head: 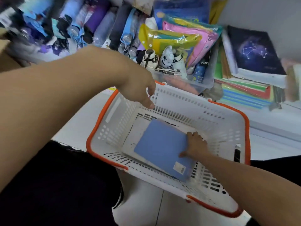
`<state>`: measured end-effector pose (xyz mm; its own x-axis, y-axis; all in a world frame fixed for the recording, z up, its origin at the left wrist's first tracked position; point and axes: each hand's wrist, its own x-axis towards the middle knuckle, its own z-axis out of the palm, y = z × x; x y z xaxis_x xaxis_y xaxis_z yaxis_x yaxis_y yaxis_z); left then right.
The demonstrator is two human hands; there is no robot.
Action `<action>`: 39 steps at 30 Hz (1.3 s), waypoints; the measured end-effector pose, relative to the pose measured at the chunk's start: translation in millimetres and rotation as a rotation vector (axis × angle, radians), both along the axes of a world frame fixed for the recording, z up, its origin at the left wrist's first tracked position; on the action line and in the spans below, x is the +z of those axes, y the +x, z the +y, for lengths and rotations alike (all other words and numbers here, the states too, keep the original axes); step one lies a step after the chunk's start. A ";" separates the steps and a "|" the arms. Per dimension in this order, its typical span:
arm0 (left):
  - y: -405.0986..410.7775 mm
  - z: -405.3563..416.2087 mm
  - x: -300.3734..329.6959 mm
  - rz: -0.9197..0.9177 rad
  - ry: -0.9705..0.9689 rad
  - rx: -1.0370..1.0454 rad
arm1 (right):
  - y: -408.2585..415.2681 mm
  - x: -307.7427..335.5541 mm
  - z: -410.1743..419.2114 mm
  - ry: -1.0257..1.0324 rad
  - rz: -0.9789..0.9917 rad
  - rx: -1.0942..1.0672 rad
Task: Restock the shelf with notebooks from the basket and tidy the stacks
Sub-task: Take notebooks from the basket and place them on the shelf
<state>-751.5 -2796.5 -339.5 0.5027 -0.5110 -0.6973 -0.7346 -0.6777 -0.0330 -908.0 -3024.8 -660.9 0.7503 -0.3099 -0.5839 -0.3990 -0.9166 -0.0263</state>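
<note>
A white basket (224, 128) with an orange rim stands on the floor below me. Inside it lies a blue notebook (161, 147) with a small label near its lower corner, resting on top of other pale notebooks. My right hand (195, 145) grips the notebook's right edge, thumb on the cover and fingers curled over the side. My left hand (140, 90) hovers above the basket's far left corner with relaxed fingers pointing down, holding nothing. Stacked notebooks, the top one dark with a constellation (254, 51), sit on the shelf at upper right.
A clear bin (200, 82) of folded umbrellas and coloured plastic folders stands just behind the basket. More rolled umbrellas fill the shelf at upper left. Coloured paper packs (244, 93) lie under the notebook stack. My dark-clothed leg (57, 185) is left of the basket.
</note>
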 end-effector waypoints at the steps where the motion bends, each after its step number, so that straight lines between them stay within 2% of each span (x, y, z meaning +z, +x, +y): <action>1: -0.7 -1.4 -0.7 0.003 -0.007 -0.002 | 5.5 3.7 1.5 0.017 0.005 -0.003; 3: -3.2 -4.5 -2.9 0.011 -0.026 0.004 | 23.6 20.4 3.3 0.135 0.051 0.080; 5: -5.5 -7.7 -9.4 0.051 -0.037 0.063 | 47.5 50.7 6.4 0.348 0.067 0.142; 8: -13.4 -9.7 -20.1 0.223 -0.100 0.320 | 78.9 116.9 25.6 0.657 -0.091 0.111; 10: -17.7 -10.7 -19.4 0.274 -0.144 0.438 | 91.8 163.9 42.6 0.773 -0.131 0.143; 12: -18.4 -12.8 -15.8 0.254 -0.201 0.558 | 101.4 200.5 56.8 0.861 -0.193 0.203; 15: -16.3 -15.6 -17.1 0.191 -0.407 0.839 | 102.6 230.4 70.9 0.969 -0.267 0.165; 17: -21.4 -14.8 -22.8 0.195 -0.455 0.935 | 102.4 236.6 71.2 1.083 -0.177 0.180; 20: -21.2 -4.3 -37.9 0.034 -0.414 0.935 | 98.3 224.1 63.8 1.376 0.196 0.034; 21: -16.8 -0.3 -40.0 -0.042 -0.416 0.885 | 98.7 206.5 60.5 1.369 0.237 -0.030; 22: -10.5 3.2 -41.6 -0.098 -0.421 0.815 | 99.9 180.1 56.6 1.249 0.214 -0.069; 25: 5.1 8.2 -34.9 -0.127 -0.400 0.648 | 91.5 82.0 43.9 0.481 0.008 0.026; 26: 8.9 9.0 -32.1 -0.134 -0.382 0.605 | 76.9 55.6 41.8 0.373 -0.013 0.005; 29: 14.6 7.5 -31.3 -0.196 -0.267 0.400 | 35.5 1.8 42.9 0.286 -0.038 -0.039; 31: 14.9 7.6 -36.0 -0.272 -0.186 0.262 | 28.2 -12.0 42.7 0.178 -0.087 -0.016; 33: 15.4 9.8 -38.4 -0.301 -0.161 0.175 | 39.6 -13.4 41.4 0.164 -0.085 -0.030; 35: 17.0 13.0 -38.4 -0.292 -0.133 0.158 | 54.9 -7.2 38.1 0.232 -0.033 -0.032; 39: 22.5 19.6 -39.2 -0.215 -0.133 0.255 | 76.6 24.3 27.4 0.297 0.068 0.162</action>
<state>-729.0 -2776.8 -378.7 0.7539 -0.4290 -0.4976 -0.5271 -0.8471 -0.0682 -831.4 -2997.3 -636.6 0.7319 0.0015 -0.6814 -0.2588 -0.9244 -0.2801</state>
